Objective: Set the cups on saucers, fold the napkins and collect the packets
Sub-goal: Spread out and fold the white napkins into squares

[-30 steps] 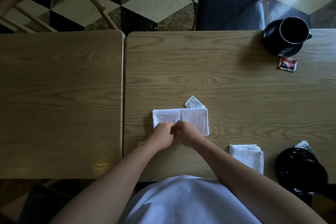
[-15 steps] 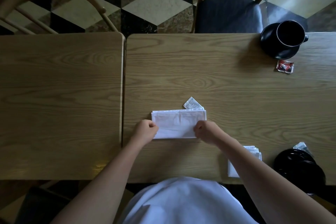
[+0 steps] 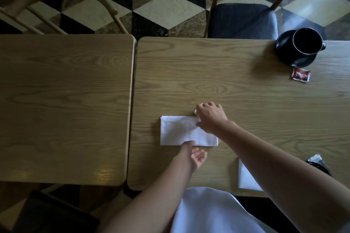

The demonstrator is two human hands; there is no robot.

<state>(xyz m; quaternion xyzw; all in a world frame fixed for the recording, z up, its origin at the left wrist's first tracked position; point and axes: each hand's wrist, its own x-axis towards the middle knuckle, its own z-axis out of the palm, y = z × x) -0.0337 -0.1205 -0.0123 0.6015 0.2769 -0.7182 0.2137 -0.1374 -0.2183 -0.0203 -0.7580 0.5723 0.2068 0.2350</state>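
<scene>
Head view showed the right hand (image 3: 210, 117) reaching over the folded napkin (image 3: 186, 131) at frame centre, fingers curled onto a small white packet (image 3: 197, 110) (mostly hidden), grip uncertain; the left hand (image 3: 196, 154) lay relaxed, empty. Pinching the packet's edge and lifting straight seemed best, sparing the fold. No writing was legible, even on the red packet (image 3: 300, 75).

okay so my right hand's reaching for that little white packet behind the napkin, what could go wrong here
1. The white packet lies tight against the folded napkin, and your right hand is over the napkin's corner, so picking it up may drag the fold open.
2. Your left hand is only at the napkin's near edge, so it may not hold the napkin in place.
3. Your right forearm crosses the second napkin and could shift it.
</scene>
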